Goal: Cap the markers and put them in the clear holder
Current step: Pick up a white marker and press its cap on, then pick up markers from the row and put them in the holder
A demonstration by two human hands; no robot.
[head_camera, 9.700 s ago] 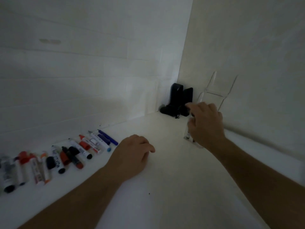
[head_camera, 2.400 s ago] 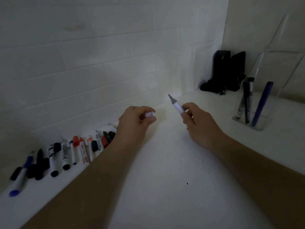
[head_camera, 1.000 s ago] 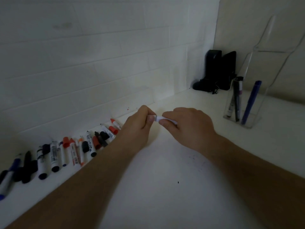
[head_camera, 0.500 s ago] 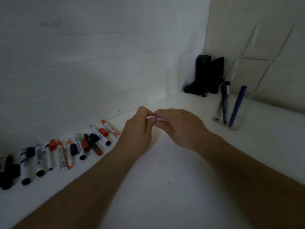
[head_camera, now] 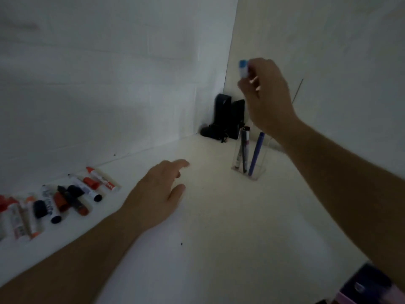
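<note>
White marker (head_camera: 243,68) between right-hand fingers (head_camera: 252,71)

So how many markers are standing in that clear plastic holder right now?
3 in the clear plastic holder: a white marker with a black cap at the left, a thin black pen beside it, and a blue marker leaning right. Others may be hidden.

I face a dim corner where a white tiled wall (head_camera: 109,84) meets a plain cream wall (head_camera: 339,40) above my white counter (head_camera: 219,249).
</note>
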